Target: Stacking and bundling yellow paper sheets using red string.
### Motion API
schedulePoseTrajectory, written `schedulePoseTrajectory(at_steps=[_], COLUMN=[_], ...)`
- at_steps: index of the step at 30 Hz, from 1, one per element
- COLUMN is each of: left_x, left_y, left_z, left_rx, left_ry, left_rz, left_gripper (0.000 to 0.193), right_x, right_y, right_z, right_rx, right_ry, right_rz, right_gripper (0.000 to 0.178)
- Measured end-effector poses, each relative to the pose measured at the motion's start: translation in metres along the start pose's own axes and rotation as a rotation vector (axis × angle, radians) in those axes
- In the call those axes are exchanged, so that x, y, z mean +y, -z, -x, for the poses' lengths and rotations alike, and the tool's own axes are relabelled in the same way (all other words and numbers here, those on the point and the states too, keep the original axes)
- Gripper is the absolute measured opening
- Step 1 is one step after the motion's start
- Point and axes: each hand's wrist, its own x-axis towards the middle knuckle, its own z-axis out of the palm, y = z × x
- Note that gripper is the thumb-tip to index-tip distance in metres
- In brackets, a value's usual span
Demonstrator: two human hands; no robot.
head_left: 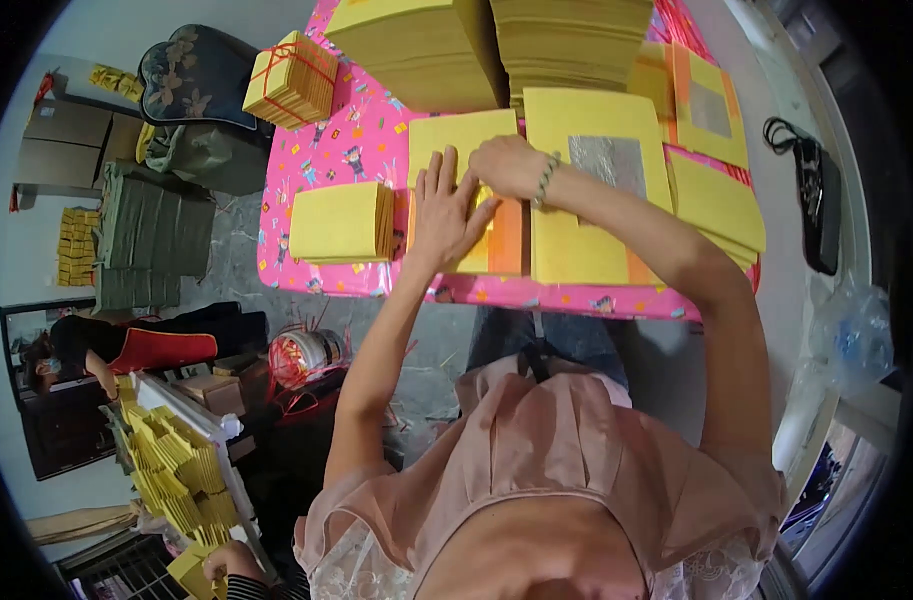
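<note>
A stack of yellow paper point(456, 130) with an orange band along its near part lies in front of me on the table. My left hand point(444, 215) rests flat on it, fingers stretched out and the thumb apart. Just right of those fingertips, my right hand point(506, 165) presses on the same stack with its fingers curled in; whatever they may hold is hidden. My right forearm crosses a larger yellow stack point(551, 240) that has a silver foil square point(611, 165) on top. To the left sits a smaller folded yellow paper bundle point(336, 222).
Tall yellow stacks point(571, 50) stand at the far side of the pink patterned table point(321, 275). A bundle tied with red string point(291, 80) sits at the far left. Other people work lower left beside a table heaped with yellow paper point(176, 455).
</note>
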Motion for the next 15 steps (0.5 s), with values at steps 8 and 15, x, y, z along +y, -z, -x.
schedulePoseTrajectory(at_steps=[8, 15], left_x=[-0.007, -0.015], left_y=[-0.006, 0.003], left_z=[-0.003, 0.009], left_rx=[0.008, -0.021], left_ry=[-0.042, -0.043], left_rz=[-0.035, -0.201], left_gripper=[0.061, 0.07], right_x=[-0.001, -0.001], right_y=[-0.002, 0.006], right_z=[-0.005, -0.002], right_rx=[0.107, 0.052], right_ry=[-0.089, -0.116], right_rz=[-0.115, -0.152], right_gripper=[0.019, 0.018])
